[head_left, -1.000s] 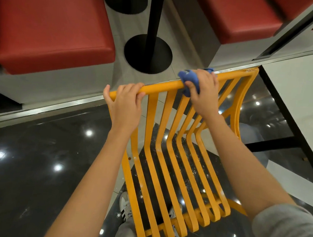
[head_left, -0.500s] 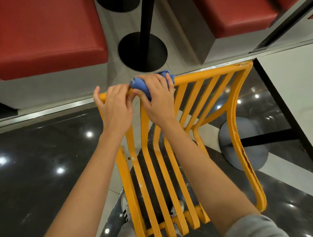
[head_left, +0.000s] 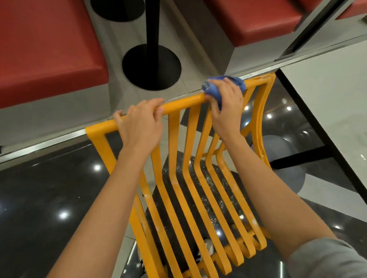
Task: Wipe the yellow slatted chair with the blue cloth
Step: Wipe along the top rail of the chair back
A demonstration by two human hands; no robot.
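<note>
The yellow slatted chair [head_left: 174, 190] fills the middle of the view, seen from behind and above, its curved slats running down towards me. My left hand [head_left: 141, 127] grips the top rail near its left end. My right hand [head_left: 226, 105] presses the bunched blue cloth [head_left: 216, 90] around the top rail near its right corner. Most of the cloth is hidden under my fingers.
Red padded benches [head_left: 39, 42] on grey bases stand beyond the chair. A black table pole with a round base [head_left: 151, 66] rises between them. A white tabletop [head_left: 342, 95] with a dark edge lies at the right. The floor is glossy black tile.
My right hand slid the blue cloth left along the top rail up to my left hand, then back right to near the rail's right corner. My left hand kept its grip.
</note>
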